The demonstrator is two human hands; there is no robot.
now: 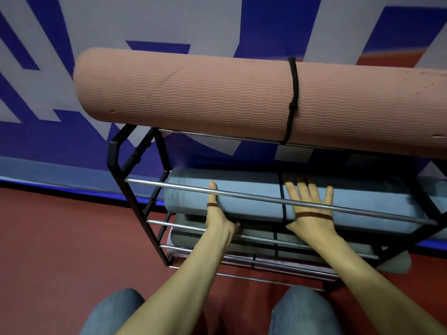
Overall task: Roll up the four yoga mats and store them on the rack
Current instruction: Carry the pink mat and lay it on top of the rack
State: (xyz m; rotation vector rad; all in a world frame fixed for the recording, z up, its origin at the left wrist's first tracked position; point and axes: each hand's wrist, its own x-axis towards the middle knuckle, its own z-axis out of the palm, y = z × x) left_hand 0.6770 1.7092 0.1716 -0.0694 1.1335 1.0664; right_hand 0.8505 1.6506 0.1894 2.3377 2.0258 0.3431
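Blue rolled foam yoga mat (pixel 242 204) lay lengthwise on the second tier of the black metal rack with chrome rails (pixel 116 160), both hands on it. Left hand (pixel 216 213) gripped the roll near its left end: thumb up the front face, fingers tucked under the lower edge. Right hand (pixel 309 209) lay flat on the roll's front, fingers spread and straight, just right of the thin black strap (pixel 283 201) around the mat. Hands were well apart. One chrome front rail (pixel 266 200) crossed in front of both hands.

Top tier: pink ribbed rolled mat (pixel 193 93), bound by a black cord (pixel 294 100), overhanging the rack on the left. Third tier: grey rolled mat (pixel 256 238), directly under the blue one. Lowest tier: pale lilac rolled mat (pixel 285 262), mostly hidden by the rails.

Person knelt before the rack, blue-jeaned knees (pixel 113 310) on the dark red floor (pixel 60 238). Behind the rack: blue-and-grey patterned wall banner (pixel 36 93).
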